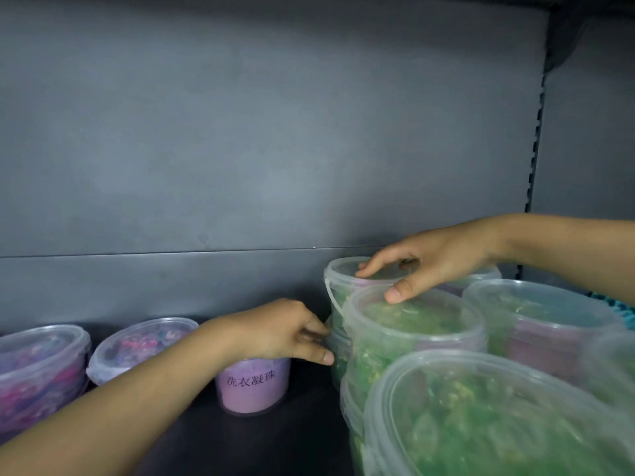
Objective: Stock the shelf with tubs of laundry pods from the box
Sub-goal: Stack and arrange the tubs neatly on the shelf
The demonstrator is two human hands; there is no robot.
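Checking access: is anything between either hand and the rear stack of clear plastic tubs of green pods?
Nothing visible. The left hand touches the side of the rear stack of clear plastic tubs of green pods; the right hand rests on its top lid.

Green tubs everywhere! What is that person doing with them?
A person is lining up tubs of laundry pods on a dark shelf. Their right hand rests on the lid of the back green tub, thumb on the front green tub. Their left hand touches the lower tub beneath it. Purple tubs sit to the left.
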